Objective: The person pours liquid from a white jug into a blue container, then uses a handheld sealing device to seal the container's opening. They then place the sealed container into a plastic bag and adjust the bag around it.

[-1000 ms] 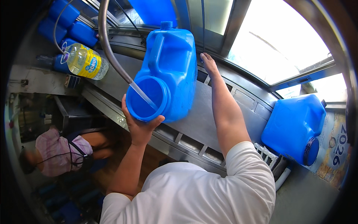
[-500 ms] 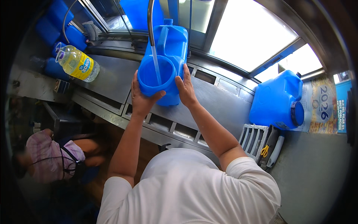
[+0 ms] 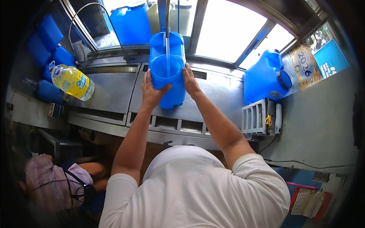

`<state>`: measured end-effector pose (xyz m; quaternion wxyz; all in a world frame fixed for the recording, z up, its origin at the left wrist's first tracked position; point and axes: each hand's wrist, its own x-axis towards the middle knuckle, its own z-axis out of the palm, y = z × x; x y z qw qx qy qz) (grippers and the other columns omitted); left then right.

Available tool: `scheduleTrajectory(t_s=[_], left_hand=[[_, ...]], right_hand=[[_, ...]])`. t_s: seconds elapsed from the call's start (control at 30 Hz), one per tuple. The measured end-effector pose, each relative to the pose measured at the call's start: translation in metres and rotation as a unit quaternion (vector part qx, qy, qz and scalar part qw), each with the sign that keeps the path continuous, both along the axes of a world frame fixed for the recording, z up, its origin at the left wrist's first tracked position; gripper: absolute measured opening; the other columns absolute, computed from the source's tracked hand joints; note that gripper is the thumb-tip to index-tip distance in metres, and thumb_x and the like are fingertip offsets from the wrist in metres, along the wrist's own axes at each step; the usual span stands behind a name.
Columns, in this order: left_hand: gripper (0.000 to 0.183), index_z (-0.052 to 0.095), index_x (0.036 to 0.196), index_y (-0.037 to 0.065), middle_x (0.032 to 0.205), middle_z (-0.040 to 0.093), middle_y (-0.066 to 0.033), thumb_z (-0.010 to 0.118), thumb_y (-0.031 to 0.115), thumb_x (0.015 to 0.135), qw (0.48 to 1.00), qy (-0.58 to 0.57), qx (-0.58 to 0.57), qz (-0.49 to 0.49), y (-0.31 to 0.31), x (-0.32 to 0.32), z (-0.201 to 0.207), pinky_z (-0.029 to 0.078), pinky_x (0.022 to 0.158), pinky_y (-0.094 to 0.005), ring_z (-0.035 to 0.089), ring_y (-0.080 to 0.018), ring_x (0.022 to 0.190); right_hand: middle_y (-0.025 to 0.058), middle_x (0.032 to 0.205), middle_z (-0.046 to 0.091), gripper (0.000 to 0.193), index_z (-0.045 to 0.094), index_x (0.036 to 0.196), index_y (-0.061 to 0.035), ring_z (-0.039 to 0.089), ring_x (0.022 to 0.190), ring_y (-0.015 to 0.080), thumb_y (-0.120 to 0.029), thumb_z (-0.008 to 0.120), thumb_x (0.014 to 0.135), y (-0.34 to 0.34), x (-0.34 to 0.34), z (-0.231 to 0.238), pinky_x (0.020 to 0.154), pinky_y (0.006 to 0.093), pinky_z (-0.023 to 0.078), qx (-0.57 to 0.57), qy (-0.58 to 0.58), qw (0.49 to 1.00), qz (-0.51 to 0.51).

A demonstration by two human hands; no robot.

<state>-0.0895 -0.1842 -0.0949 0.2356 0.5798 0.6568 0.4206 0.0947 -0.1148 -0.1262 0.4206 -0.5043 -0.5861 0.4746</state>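
Note:
A translucent blue water jug (image 3: 173, 93) lies on the steel counter, its wide round mouth facing me. From a thin metal spout (image 3: 167, 19) above, a stream of water (image 3: 168, 53) runs into that mouth. My left hand (image 3: 153, 92) grips the jug's left side, thumb across the front below the rim. On the opposite side my right hand (image 3: 191, 82) presses against the jug near the mouth, fingers along its wall. The level of water inside cannot be made out clearly.
On the left stands a clear bottle with a yellow label (image 3: 74, 81). A capped blue jug (image 3: 264, 78) rests at the right beside a white rack (image 3: 254, 118) and yellow scissors (image 3: 268, 120). Another person (image 3: 57, 178) sits at lower left. More blue jugs (image 3: 131, 24) stand behind the window.
The view has shifted, so the counter and jugs sit differently in the picture. Both hands keep their hold on the jug, and water still runs into it.

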Motion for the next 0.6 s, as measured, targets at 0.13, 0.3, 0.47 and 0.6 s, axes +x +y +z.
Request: scheduleTrajectory(t_s=[0.13,0.3,0.47,0.6], left_hand=[[0.125,0.019,0.153,0.008,0.154,0.023,-0.0213,0.080,0.067,0.061,0.999,0.007,-0.017,-0.027,0.000,-0.007,0.003,0.027,0.114,-0.0493,0.025,-0.0417,0.141],[0.126,0.019,0.153,0.008,0.154,0.023,-0.0203,0.078,0.070,0.060,0.999,0.022,-0.007,-0.030,-0.003,-0.001,0.000,0.027,0.114,-0.0490,0.024,-0.0409,0.141],[0.124,0.019,0.153,0.009,0.154,0.023,-0.0204,0.078,0.069,0.063,1.000,0.006,0.023,-0.021,-0.005,0.009,-0.009,0.026,0.115,-0.0479,0.024,-0.0395,0.142],[0.121,0.020,0.153,0.009,0.154,0.023,-0.0206,0.080,0.066,0.064,0.999,0.009,0.041,-0.017,-0.005,0.010,-0.010,0.025,0.115,-0.0472,0.023,-0.0397,0.142]], right_hand=[[0.0245,0.156,0.021,0.079,0.013,0.155,-0.0048,0.023,0.145,0.0365,-0.059,0.029,0.100,-0.008,-0.003,-0.001,0.118,0.0405,0.024,0.001,-0.004,1.000,-0.030],[0.0232,0.155,0.025,0.077,0.016,0.154,-0.0051,0.026,0.144,0.0350,-0.059,0.029,0.101,-0.018,0.002,0.000,0.118,0.0397,0.024,-0.010,-0.010,0.998,-0.055],[0.0227,0.156,0.026,0.080,0.017,0.154,-0.0045,0.026,0.145,0.0336,-0.061,0.032,0.099,-0.028,0.005,0.006,0.117,0.0383,0.024,-0.016,-0.014,0.998,-0.056],[0.0221,0.152,0.034,0.079,0.024,0.152,-0.0059,0.032,0.141,0.0351,-0.060,0.040,0.097,-0.067,0.030,0.002,0.115,0.0395,0.029,-0.048,-0.110,0.993,-0.012]])
